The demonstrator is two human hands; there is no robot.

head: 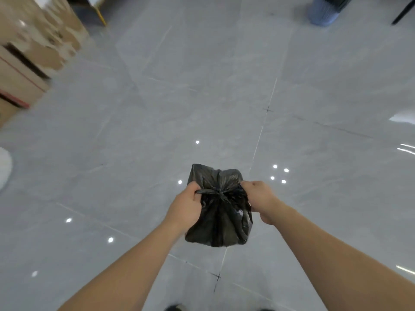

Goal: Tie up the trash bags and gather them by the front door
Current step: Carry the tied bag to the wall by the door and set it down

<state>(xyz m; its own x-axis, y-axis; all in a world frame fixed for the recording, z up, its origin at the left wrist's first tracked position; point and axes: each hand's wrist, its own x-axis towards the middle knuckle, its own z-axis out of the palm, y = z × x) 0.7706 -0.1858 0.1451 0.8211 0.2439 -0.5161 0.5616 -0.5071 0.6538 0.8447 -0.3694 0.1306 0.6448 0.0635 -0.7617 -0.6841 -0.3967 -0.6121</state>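
Bag: small crumpled black plastic trash bag (219,207), held above the grey tiled floor (157,108), between both hands.
Left hand (186,207): grip pinching a twisted end.
Right hand (260,199): grip pinching the opposite end.

The trash bag (219,207) at lower centre is thin black plastic, crinkled and faintly glossy. The floor (202,97) is smooth grey stone-look tile, polished enough to mirror ceiling lights as bright dots. At upper left, the boxes (27,55) look like matt brown cardboard. At upper right, the bin (323,12) looks like ribbed pale-blue plastic.
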